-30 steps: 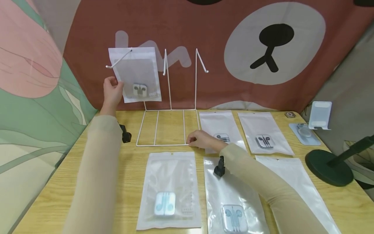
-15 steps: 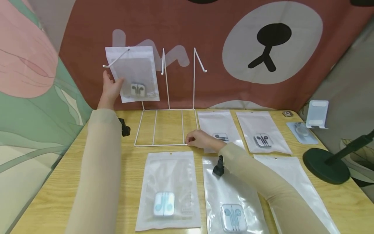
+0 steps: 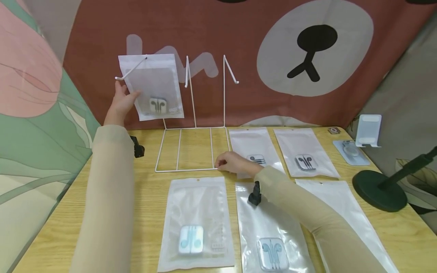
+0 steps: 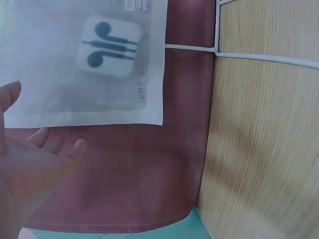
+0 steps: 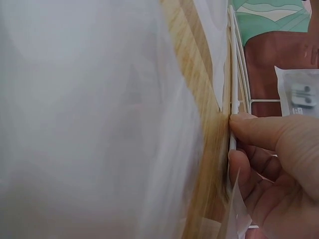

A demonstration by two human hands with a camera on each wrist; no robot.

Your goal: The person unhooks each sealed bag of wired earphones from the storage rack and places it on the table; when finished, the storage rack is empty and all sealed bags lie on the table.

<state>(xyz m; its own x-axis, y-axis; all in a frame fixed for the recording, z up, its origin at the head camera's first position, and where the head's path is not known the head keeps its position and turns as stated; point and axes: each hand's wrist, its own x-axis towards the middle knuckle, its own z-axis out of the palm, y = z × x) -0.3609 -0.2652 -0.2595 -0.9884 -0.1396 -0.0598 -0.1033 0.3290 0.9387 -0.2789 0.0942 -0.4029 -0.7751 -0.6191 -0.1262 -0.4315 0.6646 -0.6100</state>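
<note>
A white zip pouch [image 3: 157, 85] with boxed earphones [image 4: 110, 47] inside hangs from the left hook of a white wire rack [image 3: 186, 170]. My left hand [image 3: 120, 103] is beside the pouch's left edge, fingers extended and spread, thumb near the edge; in the left wrist view the palm and fingers show just past the pouch's edge. My right hand [image 3: 235, 163] pinches the front right corner of the rack's base between thumb and fingers, also visible in the right wrist view, where the thumb [image 5: 259, 130] presses the white wire.
Several similar pouches lie on the wooden table: one earphone pouch [image 3: 196, 212] in front of the rack, others [image 3: 307, 142] to the right. The rack's middle hook [image 3: 186, 72] and right hook [image 3: 231, 70] hold nothing. A phone stand [image 3: 368, 131] and a dark round base [image 3: 379, 191] stand at right.
The fingers of my left hand have let go of the pouch's left edge and spread apart. The pouch stays on the hook. My right hand keeps its hold on the rack.
</note>
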